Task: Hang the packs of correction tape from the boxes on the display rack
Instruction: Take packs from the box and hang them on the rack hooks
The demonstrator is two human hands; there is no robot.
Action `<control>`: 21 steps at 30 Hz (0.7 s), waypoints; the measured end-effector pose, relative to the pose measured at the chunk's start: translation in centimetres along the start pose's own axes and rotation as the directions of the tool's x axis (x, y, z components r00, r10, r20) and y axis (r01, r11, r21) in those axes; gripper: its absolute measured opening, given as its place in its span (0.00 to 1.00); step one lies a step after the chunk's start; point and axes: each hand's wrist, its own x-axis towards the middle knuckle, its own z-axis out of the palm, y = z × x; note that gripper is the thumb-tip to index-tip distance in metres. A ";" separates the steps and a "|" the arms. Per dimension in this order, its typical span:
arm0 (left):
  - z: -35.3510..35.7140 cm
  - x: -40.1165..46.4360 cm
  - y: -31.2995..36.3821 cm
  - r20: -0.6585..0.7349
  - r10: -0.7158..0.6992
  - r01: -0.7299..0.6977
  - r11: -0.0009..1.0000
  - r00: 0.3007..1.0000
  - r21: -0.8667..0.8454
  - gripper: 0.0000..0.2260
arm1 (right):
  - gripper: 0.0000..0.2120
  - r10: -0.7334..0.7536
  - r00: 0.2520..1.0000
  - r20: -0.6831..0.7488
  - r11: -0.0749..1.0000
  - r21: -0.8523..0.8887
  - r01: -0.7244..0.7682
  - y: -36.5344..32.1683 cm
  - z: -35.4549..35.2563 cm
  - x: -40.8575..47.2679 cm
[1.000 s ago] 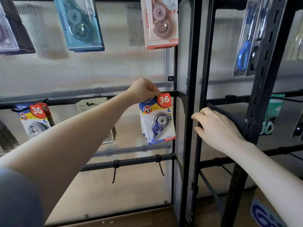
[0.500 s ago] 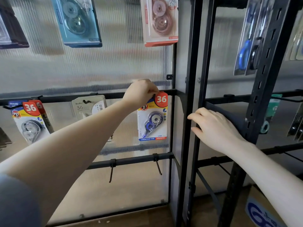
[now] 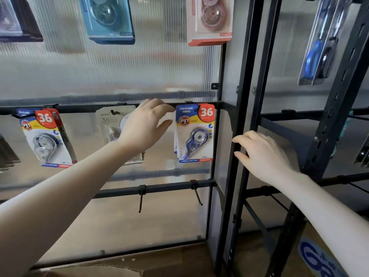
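A blue-and-yellow correction tape pack (image 3: 194, 134) marked "36" hangs from a hook at the right end of the middle black rail (image 3: 79, 107) of the display rack. My left hand (image 3: 146, 126) is just left of that pack, fingers spread and relaxed, holding nothing, and partly covers a white pack (image 3: 108, 124) on the same rail. Further left hang similar "36" packs (image 3: 46, 138). My right hand (image 3: 263, 154) rests with loose fingers against the black upright post (image 3: 242, 116).
Two bare hooks (image 3: 141, 200) (image 3: 197, 194) stick out from the lower rail. A blue pack (image 3: 107, 19) and a pink pack (image 3: 209, 19) hang above. Scissors packs (image 3: 317, 48) hang in the right bay. Cardboard boxes (image 3: 89, 270) (image 3: 319, 256) sit at the floor.
My left hand has let go of the blue "36" pack and drawn back to the left with fingers spread. The pack now hangs alone on its hook. My right hand stays on the post.
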 end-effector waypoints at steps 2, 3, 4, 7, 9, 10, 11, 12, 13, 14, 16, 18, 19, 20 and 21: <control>-0.8 -2.0 -0.8 -0.012 -0.025 0.026 0.999 1.000 0.019 0.12 | 0.17 -0.002 1.000 0.011 1.000 0.003 0.002 -0.9 0.6 0.0; -1.3 -3.1 -1.4 -0.011 -0.037 0.037 0.999 0.999 0.028 0.12 | 0.17 -0.005 1.000 0.013 1.000 0.004 0.005 -1.5 1.0 0.1; -1.6 -4.1 -1.9 -0.006 -0.046 0.046 0.998 0.999 0.037 0.12 | 0.17 -0.009 1.000 0.015 1.000 0.006 0.009 -2.1 1.3 0.2; -2.6 -7.4 -4.1 0.019 -0.069 0.068 0.995 0.997 0.077 0.12 | 0.17 -0.029 0.999 0.023 1.000 0.009 0.029 -4.2 2.4 0.5; -3.3 -9.7 -5.9 0.036 -0.087 0.083 0.991 0.996 0.106 0.12 | 0.17 -0.042 0.999 0.030 0.999 0.013 0.042 -5.7 3.5 0.7; -3.7 -10.9 -6.7 0.039 -0.099 0.094 0.988 0.994 0.124 0.13 | 0.17 -0.048 0.998 0.037 0.999 0.015 0.048 -6.5 4.1 0.8; -4.1 -12.0 -7.5 0.043 -0.119 0.112 0.984 0.992 0.140 0.14 | 0.17 -0.055 0.997 0.047 0.998 0.016 0.054 -7.4 4.7 0.9; -4.6 -13.2 -8.3 0.046 -0.143 0.134 0.979 0.989 0.153 0.15 | 0.18 -0.062 0.996 0.063 0.998 0.015 0.061 -8.3 5.4 1.0; -5.2 -14.4 -9.2 0.047 -0.169 0.160 0.974 0.984 0.163 0.15 | 0.17 -0.070 0.995 0.077 0.998 0.013 0.069 -9.3 6.1 1.1; -5.7 -15.6 -10.1 0.046 -0.193 0.182 0.968 0.980 0.173 0.16 | 0.17 -0.073 0.993 0.093 0.997 0.013 0.072 -10.4 6.8 1.1; -6.6 -18.1 -12.1 0.040 -0.221 0.210 0.959 0.974 0.191 0.16 | 0.16 -0.074 0.991 0.116 0.997 0.025 0.071 -12.8 8.4 1.2; -7.4 -20.7 -14.0 0.038 -0.241 0.230 0.953 0.970 0.196 0.18 | 0.16 -0.076 0.989 0.123 0.997 0.037 0.072 -15.5 9.9 1.0; -7.8 -22.2 -14.9 0.040 -0.259 0.247 0.949 0.965 0.197 0.18 | 0.16 -0.082 0.989 0.122 0.996 0.046 0.077 -16.9 10.7 0.8; -8.1 -23.6 -15.7 0.048 -0.279 0.264 0.944 0.959 0.199 0.18 | 0.16 -0.092 0.989 0.119 0.995 0.055 0.086 -18.3 11.4 0.6; -8.4 -25.2 -16.5 0.059 -0.295 0.277 0.939 0.954 0.204 0.18 | 0.16 -0.105 0.987 0.119 0.993 0.060 0.099 -19.6 12.2 0.2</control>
